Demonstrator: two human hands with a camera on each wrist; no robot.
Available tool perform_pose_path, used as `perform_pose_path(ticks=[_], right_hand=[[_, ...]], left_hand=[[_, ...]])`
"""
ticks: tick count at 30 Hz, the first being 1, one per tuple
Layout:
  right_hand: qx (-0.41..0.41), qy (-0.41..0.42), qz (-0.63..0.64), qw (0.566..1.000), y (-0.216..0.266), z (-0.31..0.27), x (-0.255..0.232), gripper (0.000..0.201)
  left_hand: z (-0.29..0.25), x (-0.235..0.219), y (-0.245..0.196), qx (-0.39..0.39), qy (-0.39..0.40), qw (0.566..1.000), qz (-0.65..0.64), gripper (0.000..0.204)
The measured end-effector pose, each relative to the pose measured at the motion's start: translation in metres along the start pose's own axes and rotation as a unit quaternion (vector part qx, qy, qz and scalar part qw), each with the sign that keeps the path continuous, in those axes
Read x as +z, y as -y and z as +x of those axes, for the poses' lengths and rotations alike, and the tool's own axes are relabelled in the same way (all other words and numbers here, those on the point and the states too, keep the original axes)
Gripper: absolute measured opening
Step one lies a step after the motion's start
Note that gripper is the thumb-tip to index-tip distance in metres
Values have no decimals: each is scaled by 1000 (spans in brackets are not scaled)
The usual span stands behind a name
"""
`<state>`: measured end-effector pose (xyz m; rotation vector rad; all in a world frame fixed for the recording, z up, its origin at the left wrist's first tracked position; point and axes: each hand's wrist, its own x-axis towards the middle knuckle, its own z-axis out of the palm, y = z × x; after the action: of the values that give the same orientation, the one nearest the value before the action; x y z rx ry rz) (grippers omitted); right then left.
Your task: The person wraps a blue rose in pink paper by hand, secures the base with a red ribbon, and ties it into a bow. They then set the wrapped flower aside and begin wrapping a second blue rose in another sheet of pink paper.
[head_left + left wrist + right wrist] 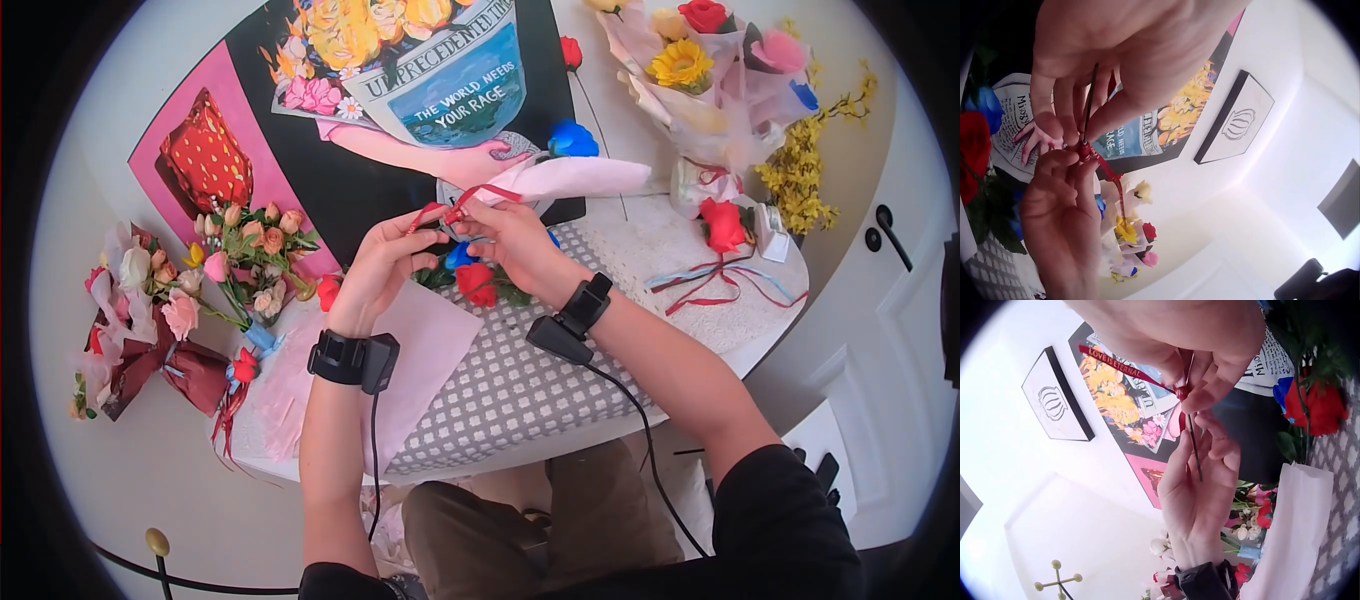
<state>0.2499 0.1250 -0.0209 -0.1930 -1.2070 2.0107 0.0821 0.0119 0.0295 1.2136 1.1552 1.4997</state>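
A red printed ribbon point(484, 190) point(1113, 367) is looped round a thin dark stem point(1091, 103) point(1195, 450), with a red knot point(1181, 393) on it. My right hand point(520, 250) point(1063, 219) point(1210, 337) pinches the ribbon at the knot. Facing it, my left hand point(380, 268) point(1129, 44) point(1200, 481) has curled fingertips at the stem and ribbon, thumb close to the knot. White-pink wrapping paper point(590, 178) extends right from behind my right hand. Below the hands, a red rose point(477, 285) point(1319, 407) and a blue rose point(461, 256) lie on the table.
Pink paper sheets point(425, 370) and a grey checked cloth point(520, 390) cover the table. Wrapped bouquets stand left point(150, 310) and right point(710, 110). A painted board point(400, 100) leans behind. Loose ribbons point(730, 285) lie at right.
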Motion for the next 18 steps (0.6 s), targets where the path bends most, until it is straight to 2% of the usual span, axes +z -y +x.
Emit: perform_pose_path(ticks=[2,6,9,12,14,15,18], right_hand=[[-6,-12,0,1000,1,0,1,22],[-22,-39,-29,999,4,-4,4,23],[-16,-13,-31,999,3,0,-2,25],[5,-1,-1,1000,4,4,-2,26],[18,17,23,999,7,4,0,25],[33,35,47,998,9,4,1,24],[30,45,26,998,2,6,0,20]], left_hand=[[3,-7,6,-10,89,996,-27,36],[5,-8,13,-7,78,997,-24,33],[6,-5,16,-8,71,997,-18,32],[5,-1,20,17,63,998,-11,33],[4,4,22,68,26,995,66,33],[5,6,23,69,26,995,66,33],[4,11,23,116,11,990,83,33]])
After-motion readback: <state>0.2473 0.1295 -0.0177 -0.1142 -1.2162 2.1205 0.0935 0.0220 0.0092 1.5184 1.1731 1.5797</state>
